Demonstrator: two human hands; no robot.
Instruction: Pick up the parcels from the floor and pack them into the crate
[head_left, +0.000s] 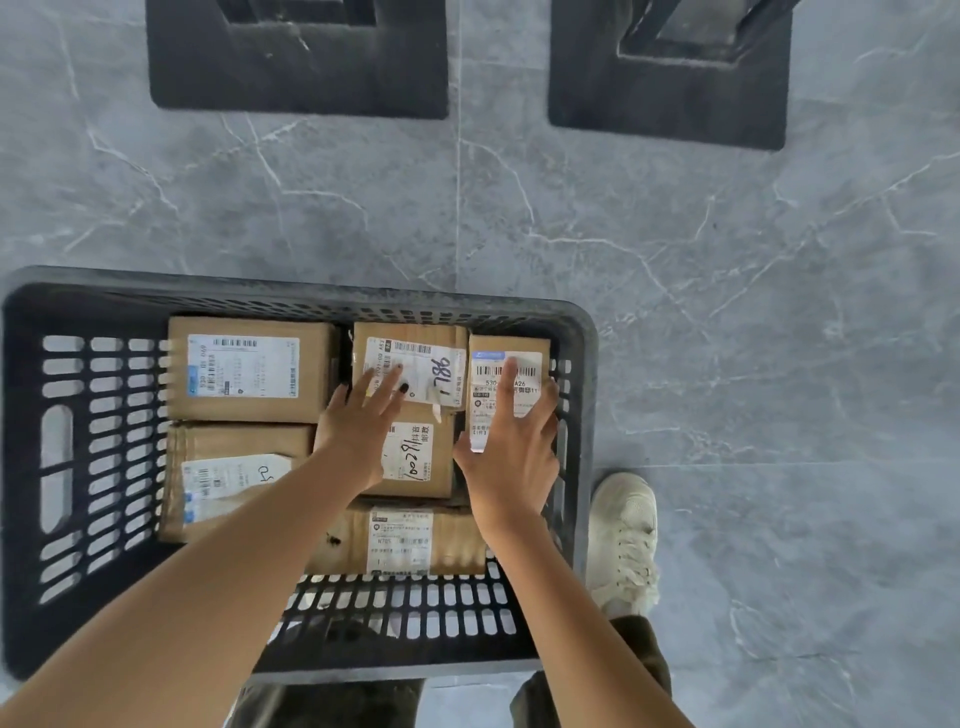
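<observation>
While both hands reach down into it, the black slotted crate (311, 293) sits on the grey marbled floor (727, 312) with six brown cardboard parcels lying flat inside, packed close toward its right side. The left hand (358, 431) is open with its fingers spread, lying over the back middle parcel (415, 358) and the centre parcel (415, 462). The right hand (511, 467) is also open, its straight fingers over the narrow parcel (483, 405) against the right wall. I cannot tell whether either hand presses down; neither grips anything.

A back left parcel (249, 374), a front left parcel (228, 467) and a front parcel (405, 540) fill the rest; both forearms cross over the front ones. A pale laced shoe (623, 540) stands just beside the crate's right wall, and two dark square bases (296, 67) (670, 98) rest on the floor well beyond.

Each parcel carries a white shipping label with barcodes. "786" is handwritten on the back middle one, and "10028" on the centre one beside Chinese characters. The narrow parcel's label shows "530" and "A26"; the front one reads roughly "N705".
</observation>
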